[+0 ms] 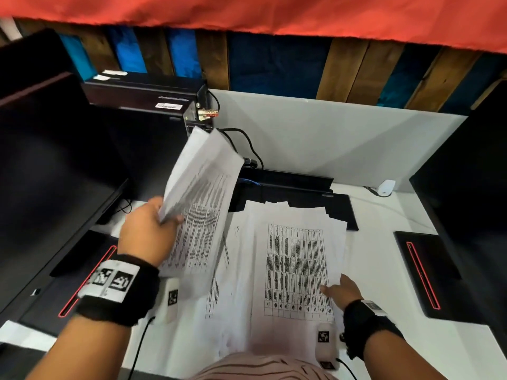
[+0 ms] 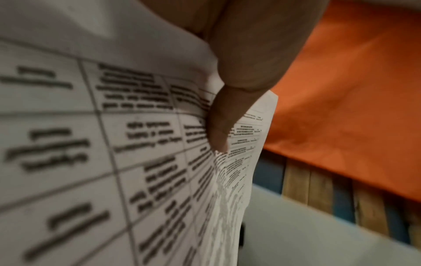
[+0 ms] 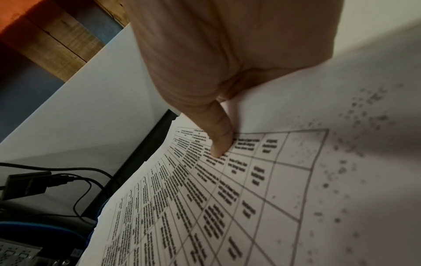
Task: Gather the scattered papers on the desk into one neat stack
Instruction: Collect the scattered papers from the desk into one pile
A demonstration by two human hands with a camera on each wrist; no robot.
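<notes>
Under the left hand [image 1: 148, 231], gripped sheets [image 1: 200, 198] blur unreadably; right hand [image 1: 343, 290] presses flat the tabletop pile [image 1: 293, 270].

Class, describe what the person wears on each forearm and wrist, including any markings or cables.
Both forearms are bare, no sleeves. Each wrist carries a black fabric band: the left band bears a white patch with black square-code markers, the right band a smaller white patch. Thin black cables trail beneath them.

Dim wrist views; near print blurred; edges warped.
</notes>
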